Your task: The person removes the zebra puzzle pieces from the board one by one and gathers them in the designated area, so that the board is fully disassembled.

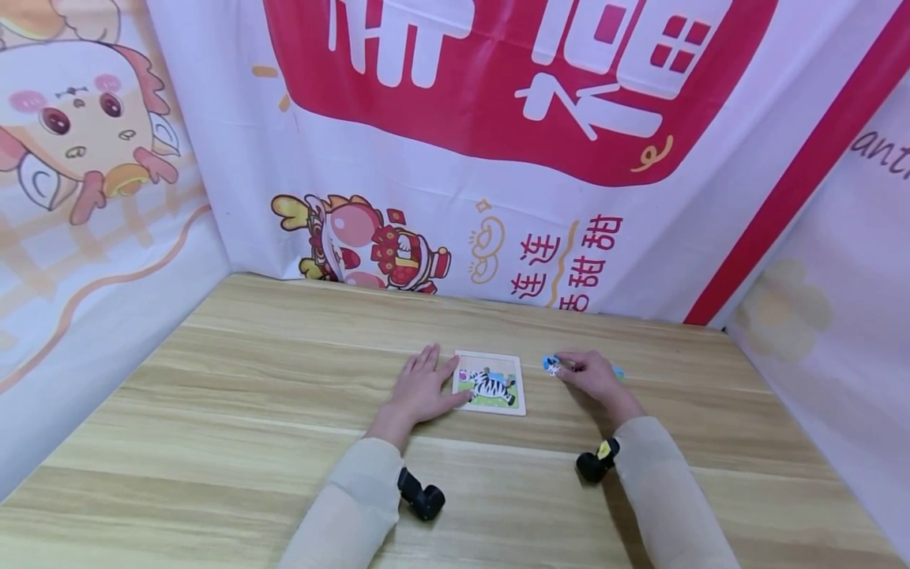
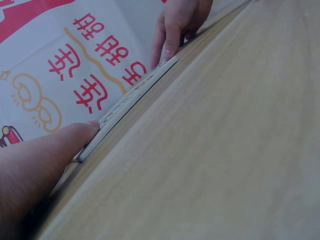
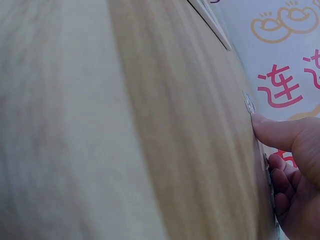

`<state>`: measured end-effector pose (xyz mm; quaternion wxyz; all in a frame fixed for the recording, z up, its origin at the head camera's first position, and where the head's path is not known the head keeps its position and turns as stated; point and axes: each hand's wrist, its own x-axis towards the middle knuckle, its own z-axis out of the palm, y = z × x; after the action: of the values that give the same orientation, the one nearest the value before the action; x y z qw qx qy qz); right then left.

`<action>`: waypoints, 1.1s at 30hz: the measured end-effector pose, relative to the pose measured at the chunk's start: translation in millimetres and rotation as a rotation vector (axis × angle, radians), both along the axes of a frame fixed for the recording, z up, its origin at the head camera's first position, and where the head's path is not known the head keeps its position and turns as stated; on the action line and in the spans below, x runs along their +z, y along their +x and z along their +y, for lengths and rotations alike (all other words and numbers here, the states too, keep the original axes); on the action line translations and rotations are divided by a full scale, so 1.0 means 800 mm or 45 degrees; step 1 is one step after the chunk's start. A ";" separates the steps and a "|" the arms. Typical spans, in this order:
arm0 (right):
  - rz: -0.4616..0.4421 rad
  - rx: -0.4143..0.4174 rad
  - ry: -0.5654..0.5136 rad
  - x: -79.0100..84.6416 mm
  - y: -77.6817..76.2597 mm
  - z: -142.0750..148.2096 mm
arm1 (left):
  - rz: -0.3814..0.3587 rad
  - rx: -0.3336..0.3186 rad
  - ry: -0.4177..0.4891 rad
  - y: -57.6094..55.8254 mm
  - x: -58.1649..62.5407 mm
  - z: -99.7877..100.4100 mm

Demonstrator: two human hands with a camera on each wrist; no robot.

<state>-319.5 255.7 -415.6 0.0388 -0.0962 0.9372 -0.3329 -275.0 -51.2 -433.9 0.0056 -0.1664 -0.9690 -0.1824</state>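
Observation:
A square jigsaw puzzle board (image 1: 493, 387) with a zebra picture lies flat on the table; its upper part shows bare, pale backing. My left hand (image 1: 423, 387) rests at the board's left side, fingers spread, thumb over its lower left part. In the left wrist view, the thumb (image 2: 80, 135) touches the near end of the thin board (image 2: 127, 110). To the right of the board, my right hand (image 1: 593, 374) pinches a blue puzzle piece (image 1: 550, 364) bearing a zebra head. The right wrist view shows this piece (image 3: 249, 104) edge-on at the thumb tip.
Another blue-green piece (image 1: 618, 372) peeks out behind the right hand. The wooden table (image 1: 235, 411) meets printed cloth walls at the back (image 1: 455, 166) and both sides. A small black camera (image 1: 426, 501) sits on the left wrist, another (image 1: 593, 466) on the right.

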 end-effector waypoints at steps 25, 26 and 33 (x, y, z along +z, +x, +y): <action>-0.021 -0.026 -0.004 -0.001 0.000 0.004 | -0.005 -0.008 0.003 0.000 0.001 0.002; -0.018 -0.023 -0.005 0.000 0.001 0.004 | -0.004 -0.009 0.002 0.000 0.001 0.002; -0.033 -0.009 -0.008 0.013 0.007 0.002 | 0.015 0.001 0.066 0.000 0.002 0.000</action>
<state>-313.8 257.0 -405.3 0.0494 -0.0888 0.9360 -0.3371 -274.7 -50.9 -432.1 0.0157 -0.1669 -0.9640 -0.2064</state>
